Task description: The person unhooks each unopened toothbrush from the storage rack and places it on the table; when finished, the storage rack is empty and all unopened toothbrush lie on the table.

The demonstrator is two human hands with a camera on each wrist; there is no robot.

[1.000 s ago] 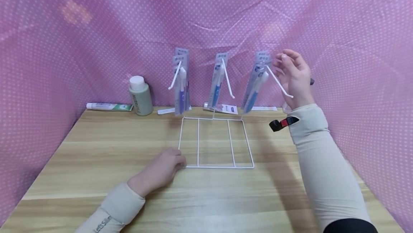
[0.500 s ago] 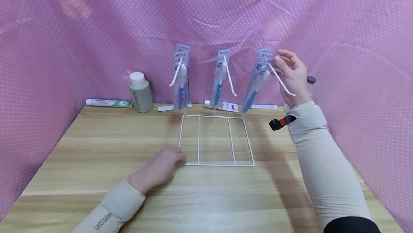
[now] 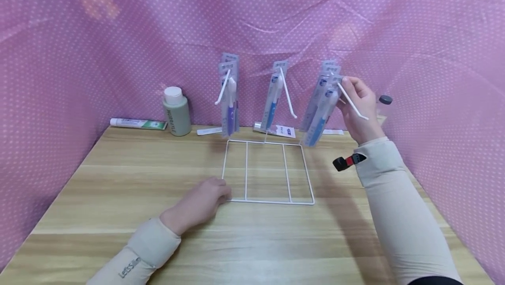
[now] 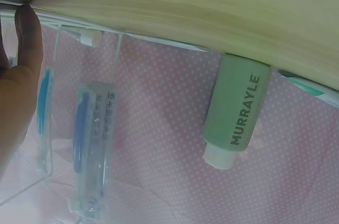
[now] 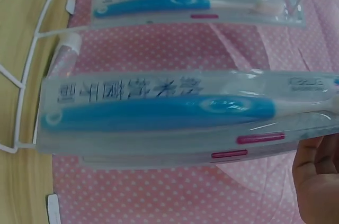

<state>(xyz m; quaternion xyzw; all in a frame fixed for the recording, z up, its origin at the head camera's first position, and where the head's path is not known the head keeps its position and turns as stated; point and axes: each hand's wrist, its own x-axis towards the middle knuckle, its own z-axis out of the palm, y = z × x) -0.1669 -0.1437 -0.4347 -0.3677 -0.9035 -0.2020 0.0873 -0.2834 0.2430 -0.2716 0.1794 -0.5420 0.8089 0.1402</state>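
Lowered since the earlier frame, the right hand [image 3: 360,107] pinched a toothbrush pack [image 3: 322,110] on the wire rack's [image 3: 269,171] right hook (near the table's [image 3: 118,188] far edge); the left hand [image 3: 199,204] stayed pressing the rack's near-left corner.

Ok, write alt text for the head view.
A right hand pinches the top of a packaged toothbrush hanging on a white wire rack, while the left hand rests at the rack's base on a wooden table.
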